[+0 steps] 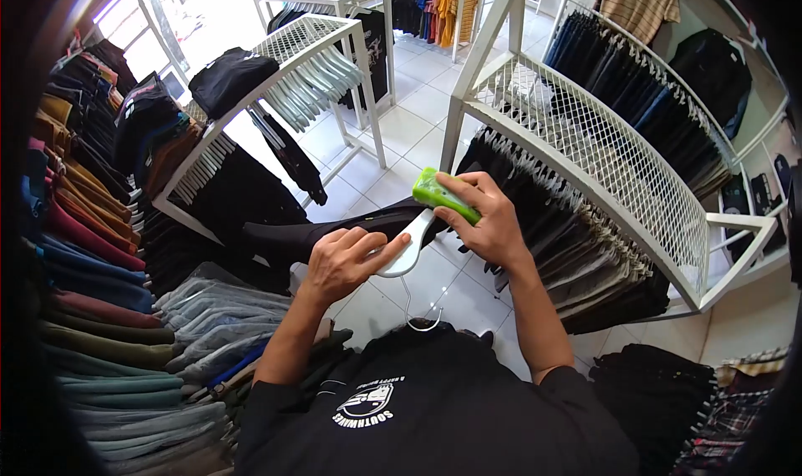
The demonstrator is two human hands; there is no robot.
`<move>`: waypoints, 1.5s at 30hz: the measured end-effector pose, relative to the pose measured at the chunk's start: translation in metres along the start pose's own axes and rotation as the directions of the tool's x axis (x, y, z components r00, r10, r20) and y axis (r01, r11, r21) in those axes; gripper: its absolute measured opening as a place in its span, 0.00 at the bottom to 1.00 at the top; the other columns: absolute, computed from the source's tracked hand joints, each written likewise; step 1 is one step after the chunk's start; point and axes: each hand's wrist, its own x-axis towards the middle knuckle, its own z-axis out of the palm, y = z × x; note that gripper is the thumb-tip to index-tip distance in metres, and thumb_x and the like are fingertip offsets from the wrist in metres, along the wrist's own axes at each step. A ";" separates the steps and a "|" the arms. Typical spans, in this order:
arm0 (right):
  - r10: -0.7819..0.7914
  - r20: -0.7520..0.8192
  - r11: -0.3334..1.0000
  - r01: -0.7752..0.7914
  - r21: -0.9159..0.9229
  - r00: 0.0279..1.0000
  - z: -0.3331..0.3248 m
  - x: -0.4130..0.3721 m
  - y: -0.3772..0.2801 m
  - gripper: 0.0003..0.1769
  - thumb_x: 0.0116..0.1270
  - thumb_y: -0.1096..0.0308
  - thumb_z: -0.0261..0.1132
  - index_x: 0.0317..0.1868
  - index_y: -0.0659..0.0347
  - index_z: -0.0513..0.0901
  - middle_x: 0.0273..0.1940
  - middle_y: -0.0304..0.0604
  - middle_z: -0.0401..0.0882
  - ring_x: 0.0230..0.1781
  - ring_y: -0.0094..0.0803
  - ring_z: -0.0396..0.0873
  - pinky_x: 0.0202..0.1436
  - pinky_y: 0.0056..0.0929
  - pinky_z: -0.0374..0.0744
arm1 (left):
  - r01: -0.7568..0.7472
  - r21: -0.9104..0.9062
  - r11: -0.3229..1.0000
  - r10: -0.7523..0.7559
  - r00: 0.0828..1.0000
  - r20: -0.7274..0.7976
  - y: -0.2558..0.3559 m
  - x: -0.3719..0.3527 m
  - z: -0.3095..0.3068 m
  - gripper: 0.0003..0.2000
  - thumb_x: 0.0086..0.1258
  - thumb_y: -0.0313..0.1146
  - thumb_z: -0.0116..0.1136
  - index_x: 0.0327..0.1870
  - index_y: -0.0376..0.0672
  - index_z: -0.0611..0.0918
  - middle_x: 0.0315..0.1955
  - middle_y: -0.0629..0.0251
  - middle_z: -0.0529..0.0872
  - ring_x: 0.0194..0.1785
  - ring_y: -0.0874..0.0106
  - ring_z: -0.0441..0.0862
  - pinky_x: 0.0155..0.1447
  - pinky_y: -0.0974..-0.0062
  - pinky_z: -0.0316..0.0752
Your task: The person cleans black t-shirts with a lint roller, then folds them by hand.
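Observation:
My left hand is closed around a white plastic hanger, whose metal hook points down toward my shirt. A black garment stretches out to the left behind that hand. In my right hand is a bright green object, gripped between thumb and fingers. The green object's lower end lies close to the upper tip of the hanger; whether they touch is hard to tell. What the green object is cannot be made out.
A white mesh-topped rack with dark hanging clothes stands at the right. On the left, another white rack holds empty hangers and folded black clothes. Rows of coloured garments line the left side. White floor tiles show between the racks.

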 end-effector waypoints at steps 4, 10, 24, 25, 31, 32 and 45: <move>0.250 -0.196 0.893 -0.304 -0.332 0.948 -0.010 0.008 0.069 0.24 0.67 0.54 0.76 0.62 0.46 0.89 0.49 0.45 0.83 0.45 0.46 0.87 0.49 0.41 0.84 | -0.027 0.011 1.000 0.027 1.000 0.012 0.001 -0.002 -0.001 0.28 0.59 0.32 0.69 0.64 0.61 0.87 0.35 0.78 0.82 0.33 0.79 0.79 0.35 0.76 0.76; 0.094 -0.244 0.987 -0.122 -0.103 0.965 -0.017 0.004 0.044 0.23 0.67 0.55 0.76 0.60 0.53 0.89 0.48 0.49 0.84 0.46 0.45 0.86 0.51 0.39 0.84 | -0.065 0.024 0.998 0.065 0.998 0.000 0.000 -0.007 0.003 0.28 0.60 0.35 0.67 0.66 0.58 0.85 0.36 0.79 0.77 0.34 0.81 0.77 0.34 0.79 0.74; 0.164 -0.236 0.986 -0.165 0.016 0.958 -0.005 -0.001 0.043 0.24 0.69 0.59 0.76 0.63 0.56 0.87 0.48 0.51 0.84 0.47 0.42 0.85 0.53 0.37 0.82 | -0.018 0.051 0.999 0.018 1.000 -0.014 0.002 -0.013 0.002 0.28 0.59 0.35 0.68 0.65 0.62 0.86 0.35 0.79 0.78 0.31 0.80 0.76 0.34 0.79 0.75; 0.114 -0.175 0.993 -0.107 0.053 0.978 0.000 -0.002 0.030 0.26 0.69 0.60 0.76 0.65 0.56 0.86 0.49 0.50 0.84 0.48 0.41 0.85 0.55 0.36 0.81 | -0.022 0.055 0.998 0.023 1.000 -0.010 0.001 -0.013 0.004 0.29 0.59 0.35 0.68 0.66 0.62 0.85 0.35 0.79 0.77 0.32 0.81 0.76 0.34 0.79 0.75; 0.191 -0.294 0.875 -0.299 -0.382 0.936 0.007 -0.013 0.126 0.31 0.70 0.51 0.73 0.69 0.55 0.81 0.51 0.55 0.84 0.50 0.54 0.81 0.56 0.48 0.79 | -0.013 0.003 1.000 0.013 0.999 -0.035 -0.004 -0.011 0.005 0.26 0.60 0.36 0.68 0.63 0.59 0.87 0.36 0.78 0.79 0.34 0.80 0.78 0.34 0.79 0.76; 0.213 -0.342 0.850 -0.346 -0.398 0.915 0.001 -0.019 0.135 0.31 0.72 0.50 0.72 0.68 0.59 0.81 0.52 0.55 0.85 0.54 0.55 0.81 0.59 0.46 0.79 | -0.010 0.012 1.000 0.010 0.999 -0.046 -0.006 -0.013 0.006 0.25 0.62 0.37 0.67 0.64 0.58 0.86 0.36 0.79 0.78 0.35 0.81 0.78 0.35 0.80 0.76; 0.391 -0.585 0.880 -0.475 0.010 0.711 0.026 -0.057 0.137 0.37 0.74 0.53 0.72 0.75 0.66 0.71 0.67 0.58 0.77 0.69 0.50 0.77 0.71 0.42 0.73 | 0.220 -0.311 0.925 -0.273 0.952 -0.137 -0.014 0.009 0.010 0.25 0.52 0.23 0.71 0.55 0.52 0.91 0.33 0.68 0.88 0.32 0.67 0.86 0.37 0.69 0.83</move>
